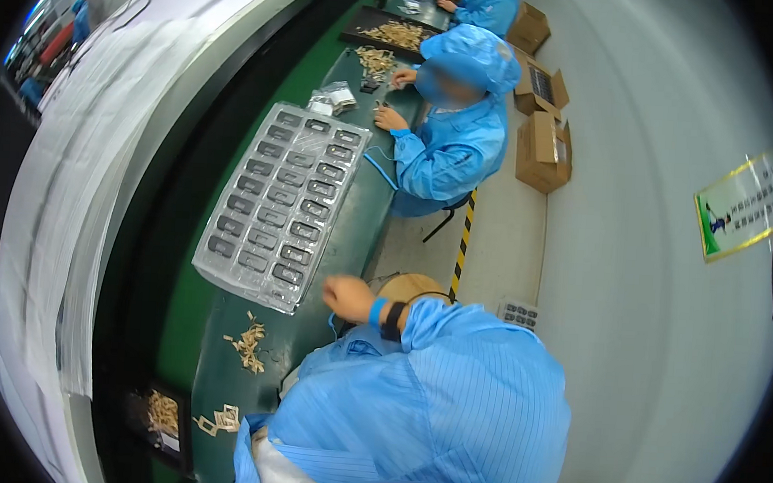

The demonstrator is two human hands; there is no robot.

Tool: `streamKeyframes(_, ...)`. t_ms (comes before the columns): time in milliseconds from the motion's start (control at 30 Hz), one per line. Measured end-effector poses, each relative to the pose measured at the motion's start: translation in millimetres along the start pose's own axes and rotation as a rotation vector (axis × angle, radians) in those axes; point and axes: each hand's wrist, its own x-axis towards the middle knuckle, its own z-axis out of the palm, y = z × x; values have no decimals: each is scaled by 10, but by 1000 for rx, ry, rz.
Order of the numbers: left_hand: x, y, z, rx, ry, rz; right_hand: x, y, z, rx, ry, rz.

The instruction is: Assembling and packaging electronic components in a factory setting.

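My right hand (pixel 348 298), with a blue band and a black strap at the wrist, is held beside the near right corner of a clear plastic tray (pixel 290 301). Its fingers look curled in, and whatever they may hold is hidden. Rows of small dark rectangular housings (pixel 276 196) sit in the tray's pockets. A loose pile of small tan strips (pixel 249 346) lies on the green bench (pixel 219 368) just nearer than the tray. Closer still are a few flat pale frame-like pieces (pixel 219 420). My left hand is outside the picture.
A black bin of tan pieces (pixel 164 412) stands at lower left. Beyond the tray are plastic bags (pixel 333 98), another tan pile (pixel 375 62) and a seated co-worker in blue (pixel 454 148). Cardboard boxes (pixel 544 154) line the wall at right.
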Motion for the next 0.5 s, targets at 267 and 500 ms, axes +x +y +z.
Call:
streamKeyframes(267, 300, -100, -169, 41, -275, 30, -524, 364, 268, -178, -449, 80)
streamKeyframes(500, 1490, 1539, -422, 32, -493, -43, -219, 130, 184, -316, -575, 167)
